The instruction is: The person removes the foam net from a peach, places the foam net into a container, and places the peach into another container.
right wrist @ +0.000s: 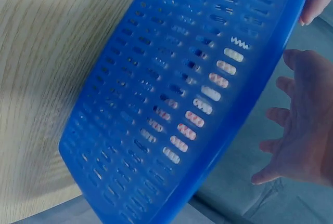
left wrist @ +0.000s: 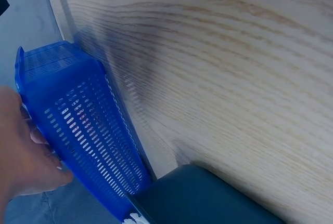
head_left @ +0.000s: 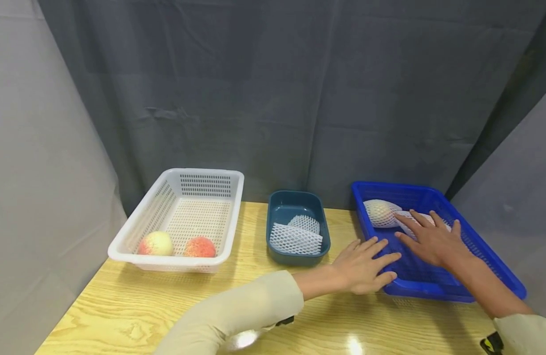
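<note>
My right hand is spread over the blue basket, its fingers overlapping a netted fruit in the head view. Beside that one, at the basket's back left, lies a pale peach in white foam netting. My left hand reaches over the basket's left front rim with its fingers apart and nothing in them. In the right wrist view, the right hand shows spread fingers above the rim, and red and white netted fruit shows through the slots of the basket wall.
A white basket at the left holds a yellow-red peach and a redder peach. Between the two baskets stands a dark teal bin with white foam nets inside. Grey cloth hangs behind the wooden table.
</note>
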Demonstrator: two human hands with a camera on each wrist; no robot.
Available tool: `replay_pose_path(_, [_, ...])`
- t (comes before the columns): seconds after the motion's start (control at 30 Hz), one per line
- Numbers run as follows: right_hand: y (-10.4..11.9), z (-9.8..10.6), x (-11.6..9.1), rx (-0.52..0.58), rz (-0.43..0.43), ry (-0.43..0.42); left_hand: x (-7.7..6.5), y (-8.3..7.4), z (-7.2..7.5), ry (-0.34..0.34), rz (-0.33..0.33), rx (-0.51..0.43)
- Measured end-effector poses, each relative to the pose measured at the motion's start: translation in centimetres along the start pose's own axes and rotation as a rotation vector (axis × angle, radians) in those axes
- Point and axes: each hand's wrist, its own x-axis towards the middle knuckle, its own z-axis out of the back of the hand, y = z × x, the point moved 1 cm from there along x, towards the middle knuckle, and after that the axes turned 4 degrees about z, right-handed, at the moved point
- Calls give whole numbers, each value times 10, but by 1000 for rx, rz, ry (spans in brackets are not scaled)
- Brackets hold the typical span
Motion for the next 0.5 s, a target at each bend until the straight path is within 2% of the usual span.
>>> replay_pose_path(0.2, [-9, 2, -4, 34, -20, -2, 2, -1, -1, 2, -46, 13])
replay_pose_path(0.33, [-11, -1, 1, 47, -20, 3, 0, 4, -1, 8, -59, 2])
replay_pose_path(0.5, [-20, -2, 3, 48, -6, 0, 5, 5, -2, -2, -105, -7])
